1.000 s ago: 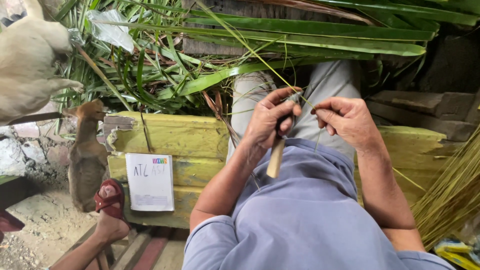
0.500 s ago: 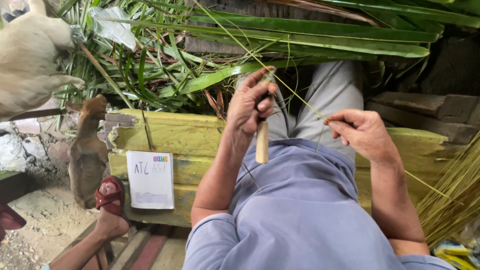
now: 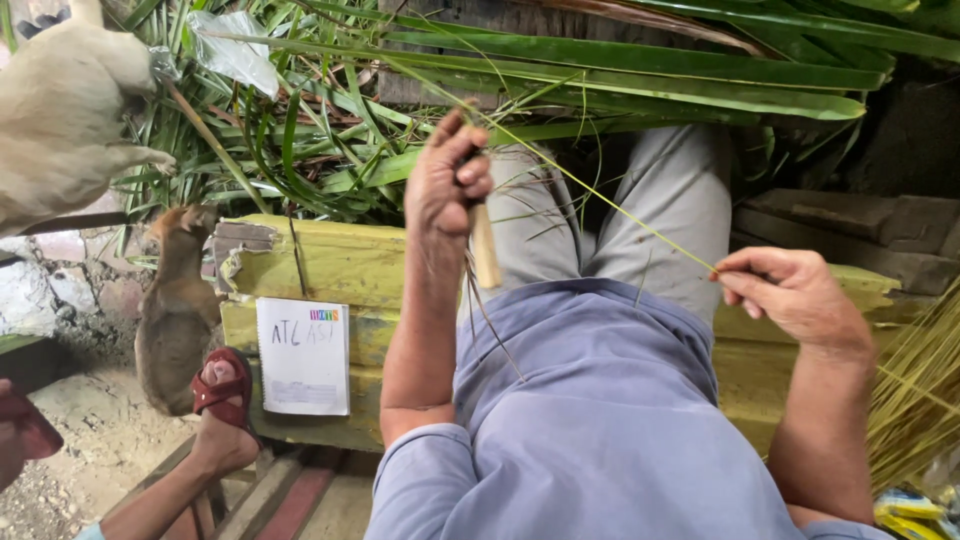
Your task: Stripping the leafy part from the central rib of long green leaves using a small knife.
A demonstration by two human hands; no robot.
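My left hand (image 3: 448,180) is raised over my left knee and grips a knife with a pale wooden handle (image 3: 485,247) that points down toward my lap. A thin green leaf midrib (image 3: 600,193) runs taut from that hand down to my right hand (image 3: 790,295), which pinches it between thumb and fingers above the yellow bench (image 3: 340,265). I sit on the bench in a blue shirt and grey trousers. The knife's blade is hidden behind my left hand.
Long green palm leaves (image 3: 620,80) lie piled beyond my knees. A bundle of stripped midribs (image 3: 915,390) leans at the right. A white notebook (image 3: 303,355) rests on the bench. Another person's foot in a red sandal (image 3: 222,395) and two animals, brown (image 3: 175,310) and pale (image 3: 60,110), are at the left.
My left hand with the knife has slid up and to the left along the midrib. My right hand has pulled right and down, so the two hands are much farther apart.
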